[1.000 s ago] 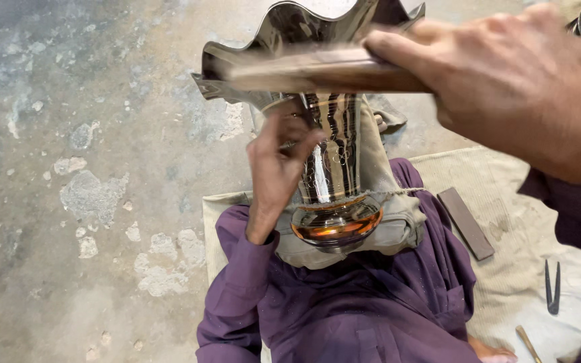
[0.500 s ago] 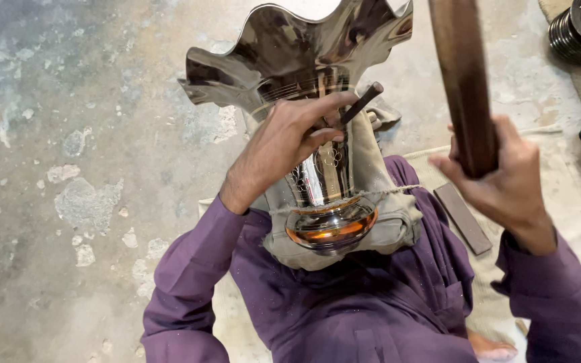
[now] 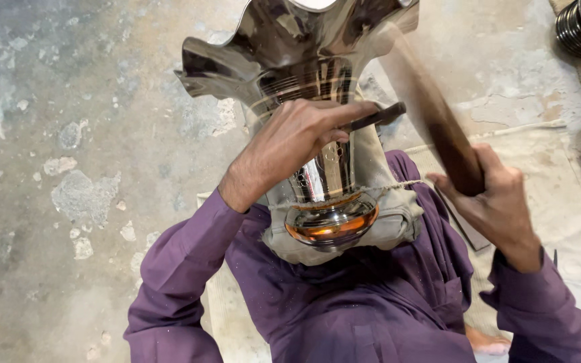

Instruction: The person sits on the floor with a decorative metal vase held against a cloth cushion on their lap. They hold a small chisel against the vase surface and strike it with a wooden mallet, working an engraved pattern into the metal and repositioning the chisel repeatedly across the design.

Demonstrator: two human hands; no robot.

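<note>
Your left hand (image 3: pixel 290 144) pins a thin chisel (image 3: pixel 371 118) to the shiny vase (image 3: pixel 317 121) lying in your lap; your right hand (image 3: pixel 489 202), clenching the wooden mallet (image 3: pixel 432 114), now swings it down from upright toward the chisel.

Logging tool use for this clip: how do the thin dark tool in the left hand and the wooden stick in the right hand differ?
The thin dark tool is short, slim and sharp in view, pressed by the left hand against the shiny metal vase. The wooden stick is thicker, longer, brown and motion-blurred, gripped at its lower end by the right hand. Both angle toward the vase.
</note>
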